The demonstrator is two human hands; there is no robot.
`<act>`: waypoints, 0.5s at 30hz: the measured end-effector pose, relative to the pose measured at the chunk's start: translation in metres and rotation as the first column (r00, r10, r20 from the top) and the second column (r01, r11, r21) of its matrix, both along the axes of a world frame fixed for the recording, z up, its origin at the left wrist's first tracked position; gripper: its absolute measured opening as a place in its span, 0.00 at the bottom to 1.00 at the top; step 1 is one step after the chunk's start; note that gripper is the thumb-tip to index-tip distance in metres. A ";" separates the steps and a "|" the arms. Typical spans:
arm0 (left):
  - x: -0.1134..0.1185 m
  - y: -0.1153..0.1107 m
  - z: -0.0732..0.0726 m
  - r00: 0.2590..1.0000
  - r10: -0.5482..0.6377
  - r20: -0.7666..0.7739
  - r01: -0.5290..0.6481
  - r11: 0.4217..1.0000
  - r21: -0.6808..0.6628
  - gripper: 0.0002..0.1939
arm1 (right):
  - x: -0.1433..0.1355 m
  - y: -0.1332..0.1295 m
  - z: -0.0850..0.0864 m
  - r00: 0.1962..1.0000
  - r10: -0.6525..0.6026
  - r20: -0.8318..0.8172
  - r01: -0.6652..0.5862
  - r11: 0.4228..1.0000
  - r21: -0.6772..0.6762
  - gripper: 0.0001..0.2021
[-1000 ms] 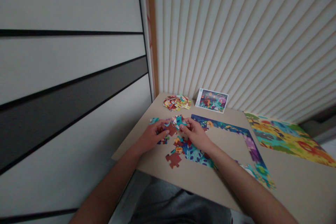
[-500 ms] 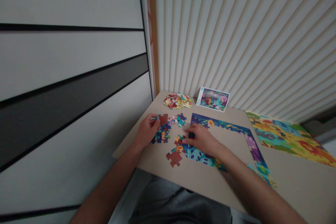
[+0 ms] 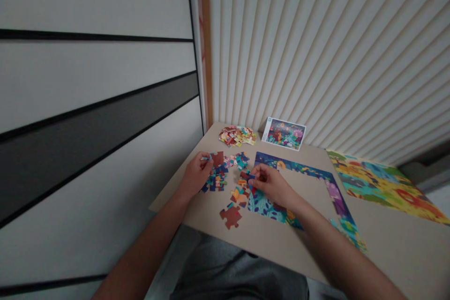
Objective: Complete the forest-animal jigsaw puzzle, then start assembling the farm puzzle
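My left hand (image 3: 197, 171) is closed around a small puzzle piece (image 3: 206, 157), over the left group of loose pieces (image 3: 218, 181). A dark, reddish-and-blue puzzle piece (image 3: 247, 176) is pinched in my right hand (image 3: 270, 183), at the left side of the puzzle border (image 3: 309, 167). That border is partly joined, with a dark blue top and a teal lower left; my right hand and forearm cover some of it. Orange pieces (image 3: 239, 194) and a reddish-brown piece (image 3: 231, 217) lie to the left of the border. Pink and teal pieces (image 3: 237, 160) lie between my hands, farther back.
A pile of loose puzzle pieces (image 3: 237, 136) sits at the back left of the table (image 3: 277, 248). A picture card (image 3: 284, 133) leans against the pleated blind (image 3: 281, 47). A bright animal puzzle (image 3: 383, 183) lies at the right. A white panelled surface (image 3: 105, 159) stands along the left.
My right hand's fingers, spread low over the pieces before, now pinch a dark piece raised at the border's left side. My left hand has barely moved.
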State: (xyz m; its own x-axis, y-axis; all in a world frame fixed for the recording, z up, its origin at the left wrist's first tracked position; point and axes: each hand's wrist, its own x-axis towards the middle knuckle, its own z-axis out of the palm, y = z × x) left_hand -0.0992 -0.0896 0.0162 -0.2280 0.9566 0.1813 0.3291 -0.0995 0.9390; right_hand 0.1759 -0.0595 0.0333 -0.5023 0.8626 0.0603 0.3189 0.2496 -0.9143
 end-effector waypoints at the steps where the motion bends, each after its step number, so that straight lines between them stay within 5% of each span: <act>1: 0.000 0.000 0.000 1.000 0.004 -0.003 -0.004 1.000 -0.006 0.13 | -0.001 0.004 0.001 0.998 -0.048 -0.044 0.048 0.999 -0.006 0.13; 6: -0.001 0.000 -0.001 1.000 -0.004 -0.016 0.003 1.000 -0.012 0.13 | -0.011 0.021 -0.002 0.997 -0.070 -0.042 0.069 0.997 -0.017 0.16; 10: -0.002 0.001 -0.004 1.000 0.004 -0.023 -0.004 1.000 -0.002 0.13 | -0.015 0.011 0.004 0.969 -0.092 0.229 0.039 0.973 0.228 0.11; 12: -0.002 0.001 -0.004 1.000 0.006 -0.026 -0.006 1.000 -0.003 0.12 | -0.016 -0.006 0.013 0.934 -0.070 0.351 -0.051 0.945 0.322 0.09; 15: -0.002 0.000 -0.004 0.999 0.002 -0.054 -0.002 1.000 0.006 0.12 | -0.018 -0.042 0.025 0.885 0.112 0.452 -0.260 0.924 0.281 0.08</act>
State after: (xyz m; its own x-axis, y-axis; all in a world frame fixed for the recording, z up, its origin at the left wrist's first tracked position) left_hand -0.1007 -0.0891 0.0121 -0.2193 0.9552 0.1990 0.3800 -0.1042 0.9191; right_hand 0.1575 -0.1015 0.0584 -0.6924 0.7184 0.0669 0.5698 0.6014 -0.5600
